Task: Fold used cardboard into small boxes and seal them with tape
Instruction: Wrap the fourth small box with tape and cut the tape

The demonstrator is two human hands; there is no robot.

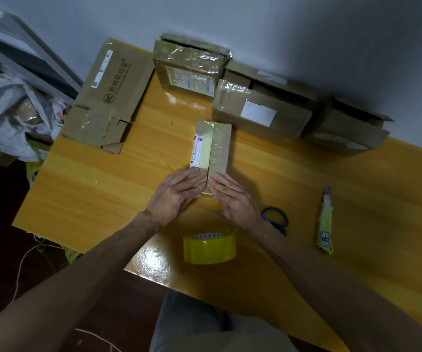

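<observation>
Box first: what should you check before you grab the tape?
1. Flaps of the box meet: ok, a thin seam runs down the middle.
2. Flaps held down: ok, left hand and right hand press the near end.
3. Tape nearby: ok, just before the hands.
4. Tape's loose end found: cannot tell.
5. Scissors nearby: ok, beside the right wrist.
6. A free hand: not ok, both are busy.

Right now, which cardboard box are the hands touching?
The small box with the barcode label: left hand and right hand press its near end. The larger boxes lie untouched.
</observation>
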